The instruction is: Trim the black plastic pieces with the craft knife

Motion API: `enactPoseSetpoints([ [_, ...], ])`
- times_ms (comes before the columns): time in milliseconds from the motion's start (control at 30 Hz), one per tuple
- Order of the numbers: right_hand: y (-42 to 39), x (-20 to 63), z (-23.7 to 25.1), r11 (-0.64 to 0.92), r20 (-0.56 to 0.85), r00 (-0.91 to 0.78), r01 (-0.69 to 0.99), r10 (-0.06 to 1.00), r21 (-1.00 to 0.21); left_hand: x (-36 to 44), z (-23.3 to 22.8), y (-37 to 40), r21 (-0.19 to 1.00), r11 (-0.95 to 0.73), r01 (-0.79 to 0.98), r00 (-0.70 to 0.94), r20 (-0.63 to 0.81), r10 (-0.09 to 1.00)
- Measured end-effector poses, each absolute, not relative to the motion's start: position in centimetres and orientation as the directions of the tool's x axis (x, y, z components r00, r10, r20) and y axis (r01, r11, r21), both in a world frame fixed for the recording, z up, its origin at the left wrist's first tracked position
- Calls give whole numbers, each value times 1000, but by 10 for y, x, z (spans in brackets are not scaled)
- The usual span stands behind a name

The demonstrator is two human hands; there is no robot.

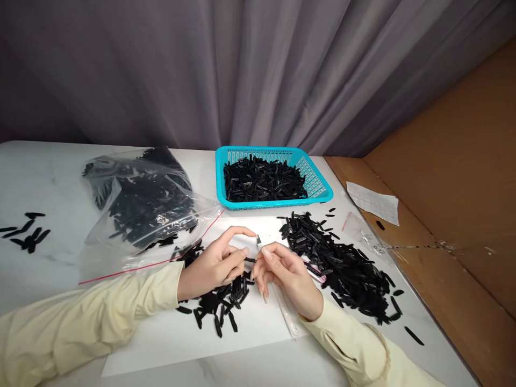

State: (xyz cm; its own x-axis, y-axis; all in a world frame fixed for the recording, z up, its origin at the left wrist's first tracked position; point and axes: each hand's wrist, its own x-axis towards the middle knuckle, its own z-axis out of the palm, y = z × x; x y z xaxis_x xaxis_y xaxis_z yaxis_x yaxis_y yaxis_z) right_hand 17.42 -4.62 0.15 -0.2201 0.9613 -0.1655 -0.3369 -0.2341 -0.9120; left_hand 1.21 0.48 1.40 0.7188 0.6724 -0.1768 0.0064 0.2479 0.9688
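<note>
While your left hand (217, 263) and right hand (282, 271) pinch small black strip (258, 242) between fingertips, just below teal basket (318, 185); no writing legible anywhere.

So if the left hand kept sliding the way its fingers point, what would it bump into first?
The right hand, probably: the left hand points rightward at it, fingertips nearly touching. Beyond lies the pile of black pieces.

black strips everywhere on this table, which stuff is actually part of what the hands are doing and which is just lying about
In use:
left hand and right hand, pinching a small piece
black strips under the hands
white sheet
pile of strips
turquoise basket
clear bag of strips

Lying about:
paper slip
few strips at far left
curtain
</note>
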Motion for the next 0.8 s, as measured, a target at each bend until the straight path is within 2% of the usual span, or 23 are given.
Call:
enactPoseSetpoints([
  [233, -49, 173, 0, -344, -233, -341, -310, 910, -886, 11, 14, 3, 982, 187, 11, 707, -140, 693],
  [567, -47, 174, 1, -373, -206, -412, -381, 887, -846, 11, 12, 2, 995, 100, 25, 717, -88, 692],
  [800, -45, 175, 3, -389, -218, -413, -395, 884, -832, 11, 14, 3, 984, 178, 3, 760, -118, 639],
])
